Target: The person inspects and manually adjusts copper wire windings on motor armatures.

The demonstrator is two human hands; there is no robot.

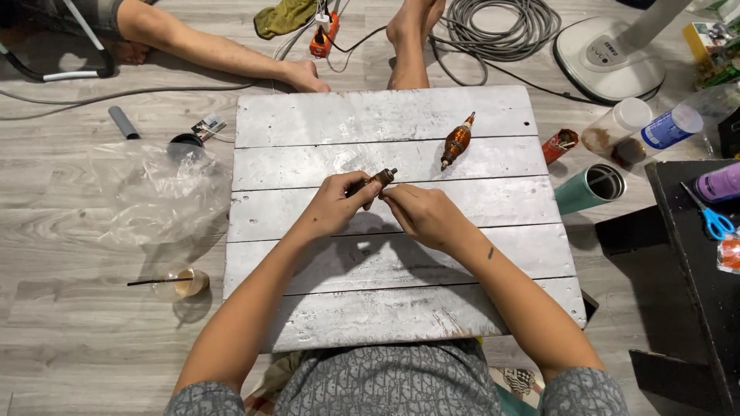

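My left hand grips a small brown motor armature with a dark shaft tip, held just above a white plank board. My right hand is closed beside it, fingertips touching the armature's lower end near the left hand's fingers. A second, larger copper-wound armature lies on the board, up and to the right of both hands, apart from them.
Another person's bare feet and legs rest at the board's far edge. A crumpled clear plastic bag and a small jar with a brush lie left. A teal tube, clear jars, blue scissors, a fan base and coiled cable sit right.
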